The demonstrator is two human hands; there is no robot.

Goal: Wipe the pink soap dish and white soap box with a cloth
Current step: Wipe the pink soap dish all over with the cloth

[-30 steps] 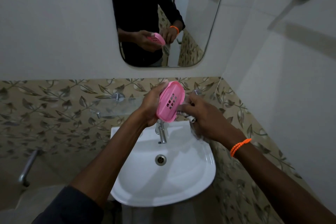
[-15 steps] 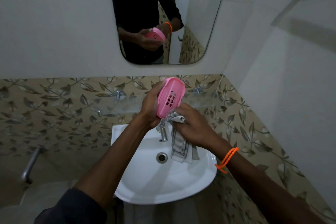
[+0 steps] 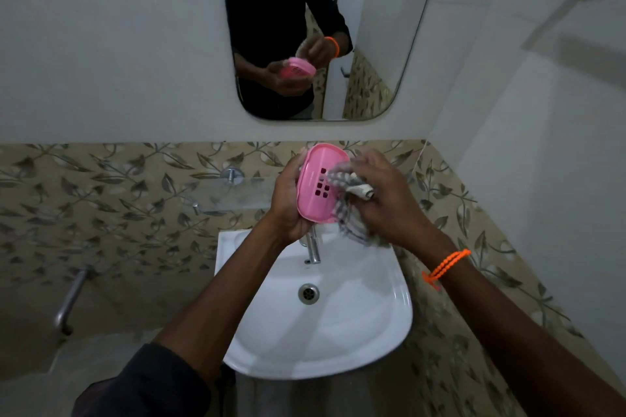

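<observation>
A: Head view. What changed in the last second?

B: The right hand [image 3: 382,200] had come up from below the dish. Its bunched grey-and-white checked cloth [image 3: 352,193] moved from hanging under the rim onto the slotted face of the pink oval plastic soap dish [image 3: 320,183]. The cloth was blurred, so I read that as a wiping stroke in progress.

A: Grips?

B: Left hand [image 3: 288,203] was clamped on the dish's left edge and back, face tilted toward the camera. Right fingers were closed around the cloth wad, pressing it on the dish's right half.

A: Meaning for the task?

B: The dish wipe had probably just started. The white soap box wasn't in view, so that half looked undone.

A: Clearance?

B: Both hands were held above the back of the white ceramic basin [image 3: 338,332], just over the chrome tap [image 3: 313,249]. The cloth's tail hung near the tap; I couldn't tell whether they touched. A clear glass shelf [image 3: 237,195] on the leaf-patterned tile wall [image 3: 101,200] sat just left of the left hand. That was the tight edge. There was open room toward the person and over the bowl.

A: The mirror?

B: The wall mirror [image 3: 372,44] showed the same pose from the front: dish cupped in one hand, the other over it. Nothing extra.
</observation>
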